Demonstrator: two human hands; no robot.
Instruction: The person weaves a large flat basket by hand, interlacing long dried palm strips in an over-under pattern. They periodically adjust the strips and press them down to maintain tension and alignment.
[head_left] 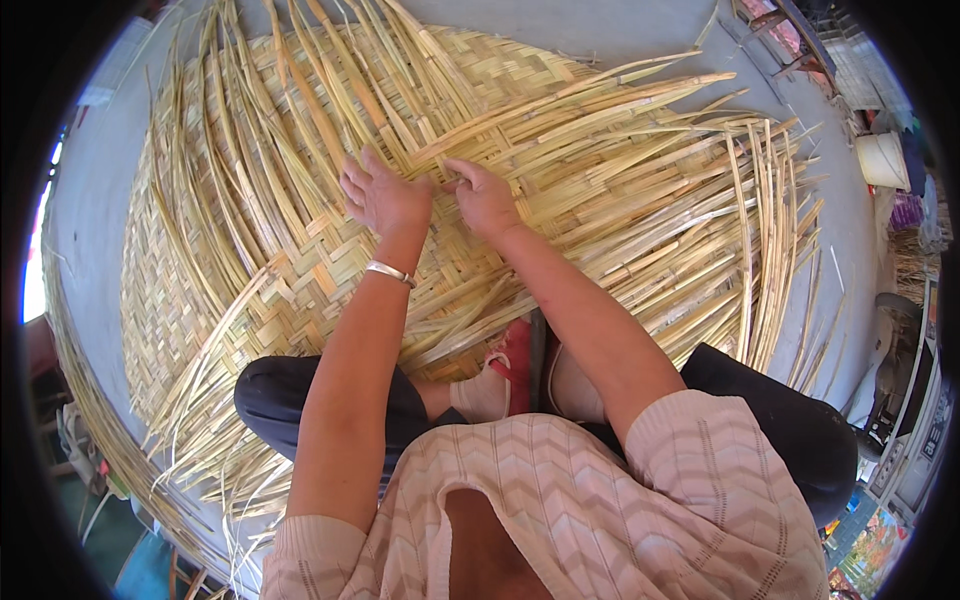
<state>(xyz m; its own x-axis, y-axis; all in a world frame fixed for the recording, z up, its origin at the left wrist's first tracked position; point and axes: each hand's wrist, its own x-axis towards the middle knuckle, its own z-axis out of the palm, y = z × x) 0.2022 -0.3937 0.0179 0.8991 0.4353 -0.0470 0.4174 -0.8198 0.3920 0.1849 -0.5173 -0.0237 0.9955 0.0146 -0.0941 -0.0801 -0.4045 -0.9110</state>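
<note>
A large mat (180,330) of woven pale yellow split-reed strips lies in front of me. Loose strips (240,150) fan out from it toward the far left, and another bundle (640,170) spreads to the right. At the middle of the weave, my left hand (388,202) rests palm down, fingers apart, over the ends of the strips. Close beside it, my right hand (484,202) has its fingers curled in, thumb and forefinger near the left hand's thumb. Whatever those curled fingers hold is hidden.
Grey floor (850,250) surrounds the mat. Long loose reeds (765,240) lie crosswise over the right bundle. A white bucket (882,160) stands at the far right, and a wooden stool-like frame (790,40) at the upper right. My red shoe (515,365) is on the mat's near edge.
</note>
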